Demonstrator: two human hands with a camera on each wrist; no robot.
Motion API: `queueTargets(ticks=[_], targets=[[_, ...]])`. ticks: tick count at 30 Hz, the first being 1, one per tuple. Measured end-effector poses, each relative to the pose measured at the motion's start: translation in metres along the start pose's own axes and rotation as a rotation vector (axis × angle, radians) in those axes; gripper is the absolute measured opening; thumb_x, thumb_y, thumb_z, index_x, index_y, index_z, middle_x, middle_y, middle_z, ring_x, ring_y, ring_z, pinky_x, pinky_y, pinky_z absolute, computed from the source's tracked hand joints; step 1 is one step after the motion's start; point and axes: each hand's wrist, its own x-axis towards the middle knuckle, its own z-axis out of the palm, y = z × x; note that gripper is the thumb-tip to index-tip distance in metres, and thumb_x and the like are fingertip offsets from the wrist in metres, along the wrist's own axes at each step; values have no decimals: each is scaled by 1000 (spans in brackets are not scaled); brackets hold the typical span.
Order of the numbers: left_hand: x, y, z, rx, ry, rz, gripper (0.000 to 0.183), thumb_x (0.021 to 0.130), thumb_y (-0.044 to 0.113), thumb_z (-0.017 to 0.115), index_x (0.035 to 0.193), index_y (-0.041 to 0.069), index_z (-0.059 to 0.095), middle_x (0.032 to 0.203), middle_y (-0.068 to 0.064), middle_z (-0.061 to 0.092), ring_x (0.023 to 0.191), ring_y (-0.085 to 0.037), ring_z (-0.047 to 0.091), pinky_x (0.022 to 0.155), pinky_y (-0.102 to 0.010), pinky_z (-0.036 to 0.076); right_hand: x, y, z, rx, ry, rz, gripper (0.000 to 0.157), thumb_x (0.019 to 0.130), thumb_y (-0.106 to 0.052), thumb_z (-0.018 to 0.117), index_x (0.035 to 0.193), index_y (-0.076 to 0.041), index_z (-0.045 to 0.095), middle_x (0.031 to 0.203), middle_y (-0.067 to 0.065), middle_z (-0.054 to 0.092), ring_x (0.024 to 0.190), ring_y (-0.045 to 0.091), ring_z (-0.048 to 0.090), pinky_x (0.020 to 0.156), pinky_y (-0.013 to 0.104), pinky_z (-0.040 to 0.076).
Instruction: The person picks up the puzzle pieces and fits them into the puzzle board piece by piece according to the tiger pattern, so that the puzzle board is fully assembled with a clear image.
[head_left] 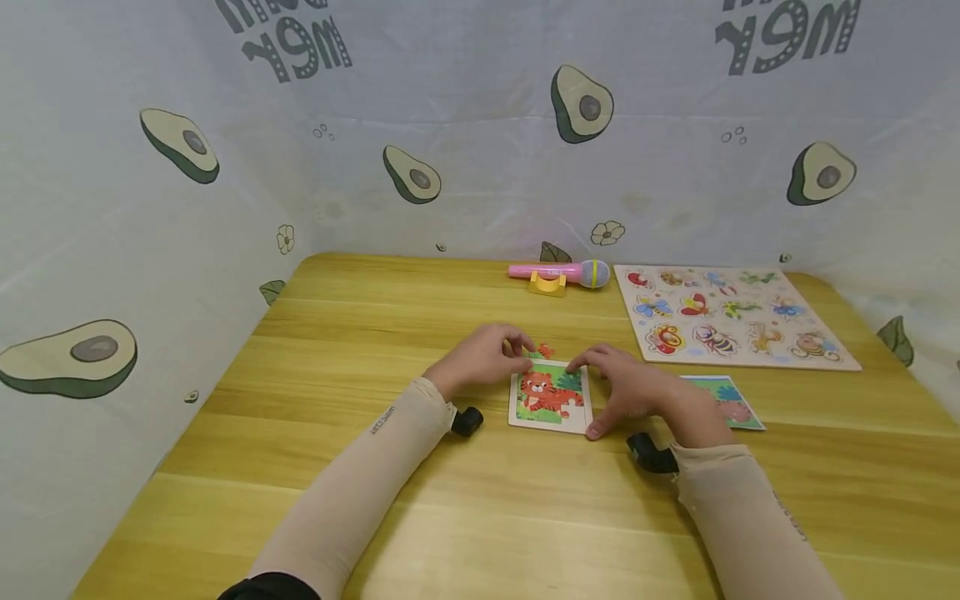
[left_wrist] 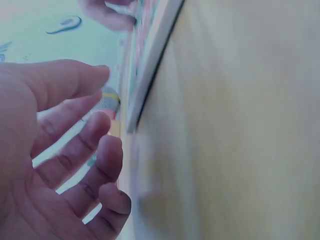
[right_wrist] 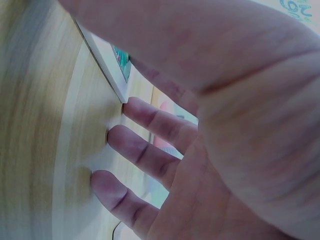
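A small framed tiger jigsaw puzzle [head_left: 551,396] lies on the table, with a pale gap at its lower right. My right hand [head_left: 637,392] spans the puzzle's right side, thumb at the near corner and fingers at the far corner. In the right wrist view, its fingertips [right_wrist: 132,107] meet the frame's corner and the tabletop. My left hand [head_left: 487,357] hovers by the far left corner, fingers loosely bent. The left wrist view shows nothing between its thumb and fingers. Just behind the frame lies a loose red-and-green puzzle piece [head_left: 546,351], partly hidden by the left hand.
A second picture puzzle [head_left: 738,408] lies right of the right hand, partly covered by it. Farther back are a large insect puzzle board [head_left: 727,321], a pink toy microphone [head_left: 558,272] and a small yellow stand [head_left: 547,286]. An avocado-print cloth [head_left: 480,125] hangs behind the table.
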Motion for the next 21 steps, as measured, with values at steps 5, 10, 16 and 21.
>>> queueTargets(ticks=[5,10,16,21], targets=[[14,1,-4,45,16,-24,19,98,23,68,116,17,71,105,2,59,100,-16,54,87,-32,46,0,0,-1,5,-6,6,84,64,-42,96,132,-13,56,143,23,38,134,48,32,107,67,27],[24,3,-9,66,-20,-57,20,98,20,68,117,16,71,111,1,58,105,-16,54,93,-33,45,0,0,-1,8,-11,8,84,64,-41,96,132,-13,56,141,22,39,132,47,34,107,66,28],[35,5,-11,135,-83,-46,19,98,16,67,117,16,72,110,1,61,102,-16,54,92,-31,46,-1,-1,-1,1,-9,12,84,64,-42,96,132,-14,56,142,21,39,133,47,33,106,67,29],[39,8,-10,171,-131,-40,23,99,11,64,120,14,71,110,-1,61,101,-17,53,90,-30,46,-1,-2,-1,3,-10,7,83,65,-41,95,132,-13,56,141,21,39,133,47,34,107,67,28]])
